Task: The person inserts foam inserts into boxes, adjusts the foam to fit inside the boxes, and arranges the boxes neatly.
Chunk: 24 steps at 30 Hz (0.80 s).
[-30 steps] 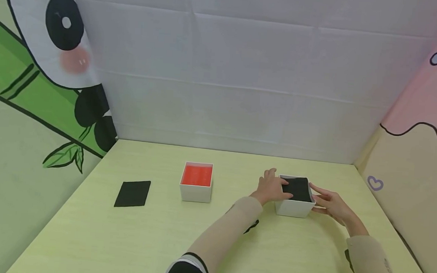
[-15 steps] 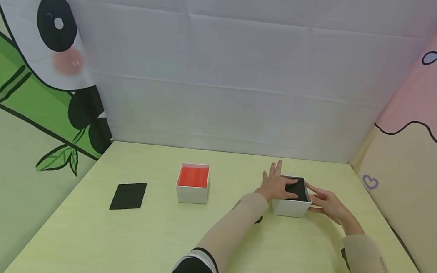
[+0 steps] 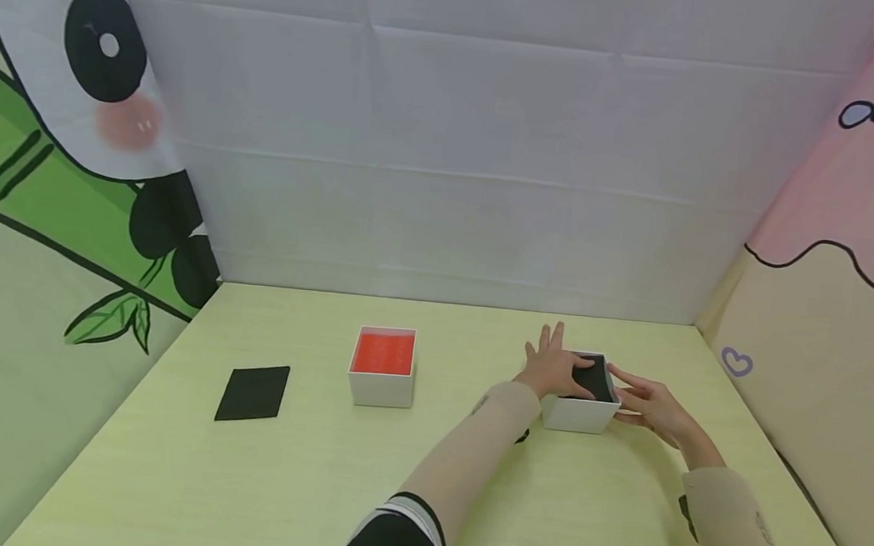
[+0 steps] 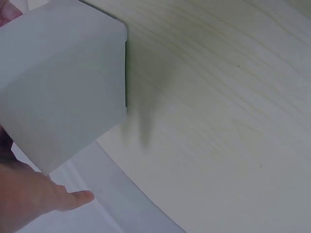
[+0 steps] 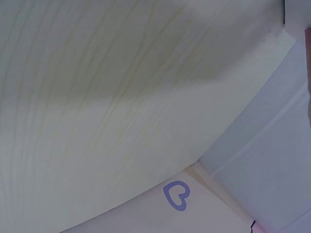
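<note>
A white box [image 3: 577, 416] stands at the right of the table, with a black square piece [image 3: 603, 383] in its top. My left hand [image 3: 547, 370] presses on that black piece with thumb and forefinger stretched over it, the other fingers raised. At the box's right side, my right hand [image 3: 648, 409] rests its fairly straight fingers against the wall. The left wrist view has the box's plain side [image 4: 68, 92] large, with part of my left hand [image 4: 36, 196] below it. Only a sliver of my right hand [image 5: 309, 73] shows in the right wrist view.
Left of the hands stands a second white box [image 3: 382, 392] with a red top surface [image 3: 384, 354] inside its rim. Farther left, a flat black square [image 3: 253, 394] lies on the pale wooden table [image 3: 258, 488]. A white cloth wall [image 3: 425, 222] rises behind the table's far edge.
My left hand has moved slightly right over the black piece, its outer fingers now stretched upward. My right hand stays at the box's side. The head view has shifted a little.
</note>
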Motion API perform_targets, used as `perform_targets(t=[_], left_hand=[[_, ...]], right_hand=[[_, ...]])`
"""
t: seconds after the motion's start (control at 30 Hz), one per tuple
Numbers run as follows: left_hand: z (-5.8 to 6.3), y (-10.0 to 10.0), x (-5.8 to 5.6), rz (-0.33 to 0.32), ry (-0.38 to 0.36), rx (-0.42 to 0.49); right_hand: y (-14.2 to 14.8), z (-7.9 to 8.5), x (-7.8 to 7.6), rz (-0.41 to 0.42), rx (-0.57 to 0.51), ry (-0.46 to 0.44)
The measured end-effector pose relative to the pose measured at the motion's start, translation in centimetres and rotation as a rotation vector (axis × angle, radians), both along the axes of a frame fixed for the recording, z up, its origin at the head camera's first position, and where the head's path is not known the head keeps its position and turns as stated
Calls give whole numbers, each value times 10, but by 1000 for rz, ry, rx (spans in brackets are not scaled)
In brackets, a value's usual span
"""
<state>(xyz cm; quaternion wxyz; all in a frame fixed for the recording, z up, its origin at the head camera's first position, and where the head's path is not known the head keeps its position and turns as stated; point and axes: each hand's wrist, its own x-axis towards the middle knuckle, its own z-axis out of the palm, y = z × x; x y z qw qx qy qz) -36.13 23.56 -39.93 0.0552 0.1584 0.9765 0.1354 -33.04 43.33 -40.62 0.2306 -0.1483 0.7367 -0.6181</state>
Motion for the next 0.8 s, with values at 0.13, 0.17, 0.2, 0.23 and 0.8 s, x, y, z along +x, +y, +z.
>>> perform_targets(t=[0.13,0.17,0.2,0.23,0.8], left_hand=[[0,2,1,19,-17,-25],[-1,2,1,22,-18,-36],[-2,3,1,26,-19,-45],[-2,3,1,30,-19,-49],[2,-2,3,25,3,-40]], right_hand=[[0,0,0,-10,-9,-1],[0,0,0,-11,-12,-3],[0,0,0,-13,-13,-3],[0,0,0,-16,-13,-4],[0,-2,0,-24,-3,1]])
